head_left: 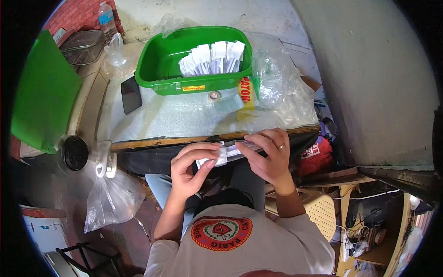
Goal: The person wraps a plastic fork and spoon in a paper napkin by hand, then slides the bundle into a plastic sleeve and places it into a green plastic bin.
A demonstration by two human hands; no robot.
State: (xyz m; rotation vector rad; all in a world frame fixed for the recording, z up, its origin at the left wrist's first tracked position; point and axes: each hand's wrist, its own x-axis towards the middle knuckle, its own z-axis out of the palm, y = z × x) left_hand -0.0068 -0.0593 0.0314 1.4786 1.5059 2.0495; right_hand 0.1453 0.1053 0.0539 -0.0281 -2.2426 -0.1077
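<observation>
My left hand (pixel 193 167) pinches the folded white end of a slim white packet in clear plastic (pixel 220 157) between thumb and fingers. My right hand (pixel 272 157), with a ring on one finger, grips the packet's other end, where the clear sleeve shows. Held level above my lap, the packet sits just in front of the table edge. Several similar white packets (pixel 212 57) stand in a row inside the green basin (pixel 154 85) on the table. What exactly is inside the packet cannot be made out.
On the table are a black phone (pixel 131 95), a tape roll (pixel 213 96), a stack of clear plastic sleeves (pixel 228 105) and large clear plastic bags (pixel 288 87). A water bottle (pixel 106 21) stands at back left. A plastic bag (pixel 113 201) hangs left; a wall (pixel 369 83) rises right.
</observation>
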